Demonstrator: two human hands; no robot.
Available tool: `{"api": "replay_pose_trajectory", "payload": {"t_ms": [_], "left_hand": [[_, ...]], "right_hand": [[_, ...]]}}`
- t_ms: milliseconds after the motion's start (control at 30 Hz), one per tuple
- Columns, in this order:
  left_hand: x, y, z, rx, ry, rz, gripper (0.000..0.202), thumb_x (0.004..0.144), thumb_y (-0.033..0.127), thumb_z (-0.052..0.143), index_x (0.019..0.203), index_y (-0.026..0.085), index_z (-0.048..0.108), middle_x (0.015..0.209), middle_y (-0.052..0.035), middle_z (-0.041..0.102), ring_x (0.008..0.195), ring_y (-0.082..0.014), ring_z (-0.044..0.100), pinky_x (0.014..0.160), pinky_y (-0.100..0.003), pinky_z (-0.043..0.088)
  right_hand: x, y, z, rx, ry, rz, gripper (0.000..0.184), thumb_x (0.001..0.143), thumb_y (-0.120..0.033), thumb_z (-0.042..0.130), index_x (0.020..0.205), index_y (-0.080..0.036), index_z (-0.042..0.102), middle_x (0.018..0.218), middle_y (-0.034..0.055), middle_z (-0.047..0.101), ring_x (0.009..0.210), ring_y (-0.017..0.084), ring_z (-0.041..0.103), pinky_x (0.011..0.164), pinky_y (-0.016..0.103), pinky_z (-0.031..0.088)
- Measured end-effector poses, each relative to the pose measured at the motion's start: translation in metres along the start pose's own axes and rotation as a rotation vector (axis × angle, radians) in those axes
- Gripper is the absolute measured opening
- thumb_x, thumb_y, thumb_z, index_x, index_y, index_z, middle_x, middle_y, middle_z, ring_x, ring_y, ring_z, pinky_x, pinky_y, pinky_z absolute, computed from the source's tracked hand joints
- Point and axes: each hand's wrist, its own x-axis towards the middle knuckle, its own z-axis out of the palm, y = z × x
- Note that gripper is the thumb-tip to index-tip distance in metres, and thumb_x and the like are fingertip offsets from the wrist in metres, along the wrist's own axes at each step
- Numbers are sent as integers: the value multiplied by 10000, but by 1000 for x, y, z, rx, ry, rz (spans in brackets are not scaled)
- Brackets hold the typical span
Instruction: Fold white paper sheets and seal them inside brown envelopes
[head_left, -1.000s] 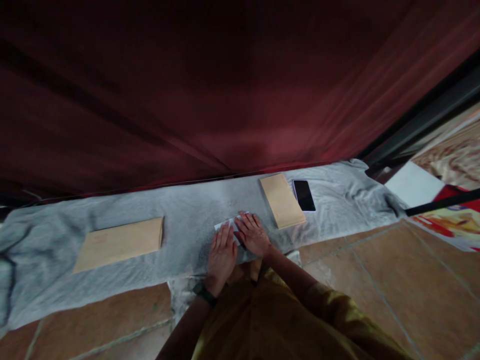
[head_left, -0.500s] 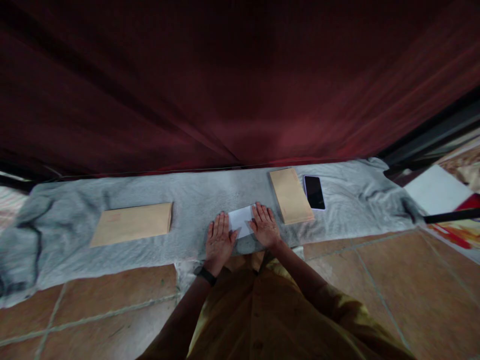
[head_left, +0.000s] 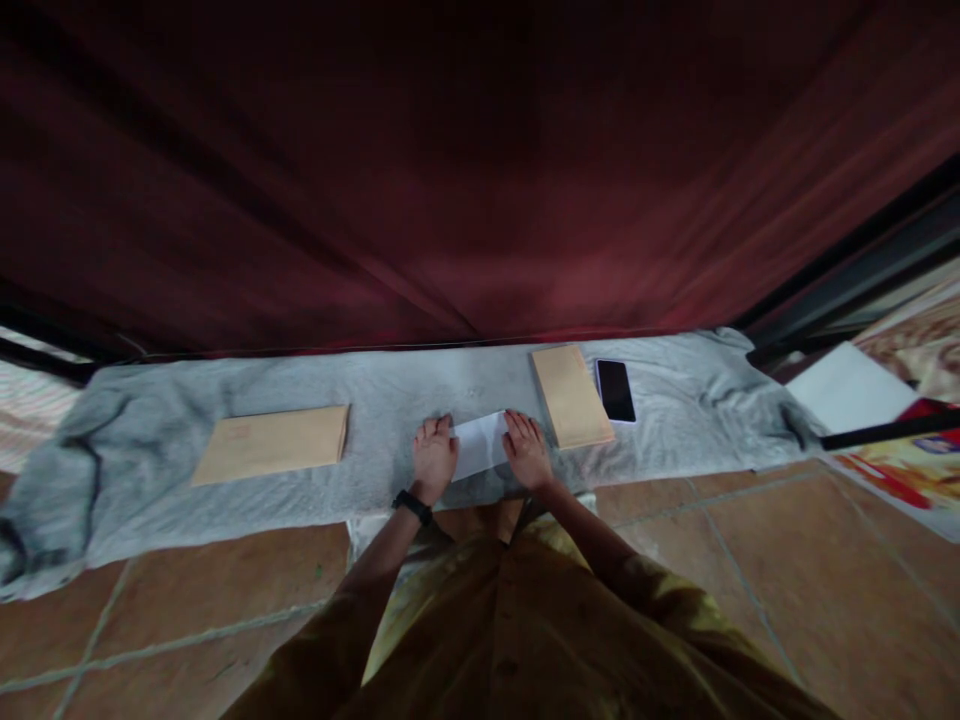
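Observation:
A folded sheet of white paper [head_left: 478, 447] lies between my two hands on the grey cloth [head_left: 390, 390]. At its left end my left hand [head_left: 435, 455], with a dark band on the wrist, has its fingers curled and the thumb along the paper's edge. The right end is held by my right hand [head_left: 528, 452], fingers bent over the border. Close to the right hand rests a stack of tan envelopes [head_left: 574, 397]. More tan envelopes [head_left: 274, 444] lie farther off to the left.
Beside the right-hand envelopes is a phone [head_left: 616, 390] with a dark screen. A dark red curtain [head_left: 480, 200] hangs behind the cloth-covered surface. At far right are a white sheet [head_left: 851, 388] and a dark bar [head_left: 892, 434]. Tiled floor [head_left: 225, 590] lies below.
My hands have gone from lying flat on the paper to curled fingers at its ends. More of the paper shows between them. The view has shifted slightly.

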Motion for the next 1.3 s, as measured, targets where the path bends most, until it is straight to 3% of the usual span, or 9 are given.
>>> {"api": "replay_pose_trajectory", "payload": {"t_ms": [167, 333, 467, 667, 767, 867, 967, 1100, 1300], "left_hand": [[15, -2, -5, -132, -27, -25, 258, 758, 176, 607, 1010, 181, 663, 1162, -130, 629, 1184, -314, 504, 1050, -461, 360], [25, -9, -10, -395, -86, -62, 114, 668, 176, 655, 651, 211, 548, 770, -31, 592, 939, -249, 572, 919, -387, 423], [20, -11, -22, -693, -125, -97, 207, 682, 340, 697, 667, 214, 533, 655, 21, 542, 714, -182, 564, 722, -313, 452], [5, -10, -38, -1024, -116, -167, 461, 575, 550, 801, 763, 190, 585, 726, -2, 620, 675, -166, 598, 642, -293, 468], [3, -1, -38, -1073, -8, -217, 503, 561, 547, 833, 847, 192, 621, 818, -10, 661, 781, -171, 627, 705, -288, 481], [-4, 26, -42, -1120, 88, -270, 497, 647, 576, 794, 960, 220, 642, 967, -20, 691, 910, -172, 638, 743, -272, 478], [-21, 68, -54, -1303, -55, -280, 503, 727, 575, 755, 1097, 247, 664, 1244, -55, 661, 1076, -194, 632, 791, -276, 502], [-35, 109, -67, -1480, -146, -207, 453, 705, 506, 795, 1020, 202, 685, 1103, -59, 719, 973, -184, 673, 782, -260, 510], [-30, 92, -69, -1320, -92, -218, 448, 721, 495, 749, 1022, 169, 689, 1004, -80, 748, 887, -215, 674, 802, -326, 508]], "right_hand": [[4, -4, -3, 155, 77, 175, 412, 919, -174, 469, 1313, -137, 583, 1422, 160, 526, 1334, 272, 438, 1132, 434, 332], [17, -8, -9, 387, 133, 339, 223, 796, -120, 570, 980, -193, 672, 1236, 117, 614, 1182, 266, 529, 1065, 440, 380], [25, -11, -22, 546, 130, 352, 156, 811, -213, 567, 931, -208, 666, 927, 33, 680, 889, 198, 626, 831, 331, 504], [23, -30, -56, 758, 92, 270, 252, 875, -399, 552, 880, -198, 703, 755, 5, 694, 678, 162, 628, 624, 258, 489], [23, -45, -83, 686, 132, 197, 251, 901, -382, 538, 921, -209, 718, 813, 17, 716, 704, 167, 643, 635, 259, 481], [22, -68, -109, 407, 213, 123, 248, 953, -309, 496, 1050, -221, 706, 947, 46, 738, 807, 186, 675, 730, 278, 501], [18, -95, -121, 147, 198, -26, 251, 987, -249, 467, 1100, -225, 691, 1023, 80, 727, 941, 213, 673, 822, 300, 506], [8, -120, -116, 38, 169, -141, 260, 985, -226, 484, 1163, -214, 674, 1134, 101, 709, 1000, 231, 661, 882, 348, 525], [9, -109, -122, 196, 235, -217, 357, 1015, -243, 440, 1333, -227, 601, 1337, 96, 620, 1242, 223, 556, 1073, 403, 453]]}}
